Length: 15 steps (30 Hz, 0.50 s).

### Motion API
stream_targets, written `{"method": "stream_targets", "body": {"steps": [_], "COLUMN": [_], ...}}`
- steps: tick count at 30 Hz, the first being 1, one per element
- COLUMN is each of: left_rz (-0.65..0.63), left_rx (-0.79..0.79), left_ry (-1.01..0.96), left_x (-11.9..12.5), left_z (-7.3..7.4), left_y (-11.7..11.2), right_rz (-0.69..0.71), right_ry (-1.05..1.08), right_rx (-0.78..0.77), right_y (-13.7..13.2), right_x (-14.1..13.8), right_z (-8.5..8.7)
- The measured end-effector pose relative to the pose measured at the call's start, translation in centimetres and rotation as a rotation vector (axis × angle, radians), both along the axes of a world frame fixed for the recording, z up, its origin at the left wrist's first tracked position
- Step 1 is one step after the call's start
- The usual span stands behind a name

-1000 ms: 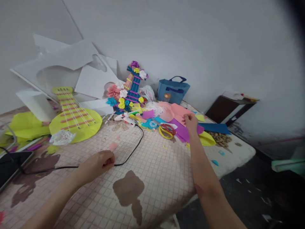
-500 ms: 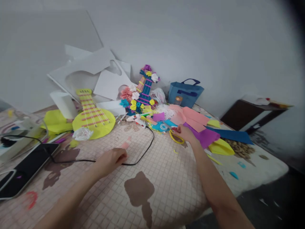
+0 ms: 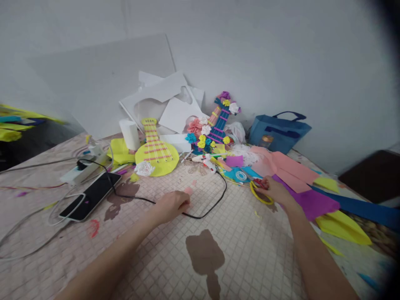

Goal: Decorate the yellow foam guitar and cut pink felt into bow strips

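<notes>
My left hand rests low on the tablecloth with its fingers curled closed. What they hold, if anything, is hidden. A small pink paper piece lies right at its fingertips, and a black cord passes by the hand. Over on the right, my right hand has its fingers closed on what look like red-handled scissors; the blades do not show. A yellow loop lies against that hand's fingers. Beside it is a blue round-centred item, and a white glue gun lies further left.
A yellow paper guitar and a flower-trimmed blue one stand behind. Pink sheets, purple paper and a blue bag are on the right. A phone and power strip lie left.
The view has turned left, so everything sits further right in the picture and the power strip shows more fully. Both hands keep nearly the same places on the table.
</notes>
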<state>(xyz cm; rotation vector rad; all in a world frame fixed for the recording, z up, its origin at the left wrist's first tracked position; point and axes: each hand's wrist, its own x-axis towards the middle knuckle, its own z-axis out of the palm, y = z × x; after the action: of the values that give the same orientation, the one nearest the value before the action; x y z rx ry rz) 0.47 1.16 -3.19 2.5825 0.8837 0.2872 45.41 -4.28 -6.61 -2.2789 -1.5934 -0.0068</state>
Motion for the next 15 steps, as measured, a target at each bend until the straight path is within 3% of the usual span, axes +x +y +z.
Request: {"method": "stream_targets", "body": {"steps": [3,15], "left_rz": [-0.015,-0.003], "left_rx": [0.017,0.109], "left_ry": [-0.003,0.045], "left_x": [-0.07,-0.21], "left_z": [0.04,0.33], "left_y": [0.1,0.15], "right_rz": [0.056,0.031], "right_ry": [0.072,0.08], "right_rx": [-0.052,-0.076], "right_y": [0.05,0.19], "right_x": [0.43,0.64], "right_z": [-0.04,-0.13]}}
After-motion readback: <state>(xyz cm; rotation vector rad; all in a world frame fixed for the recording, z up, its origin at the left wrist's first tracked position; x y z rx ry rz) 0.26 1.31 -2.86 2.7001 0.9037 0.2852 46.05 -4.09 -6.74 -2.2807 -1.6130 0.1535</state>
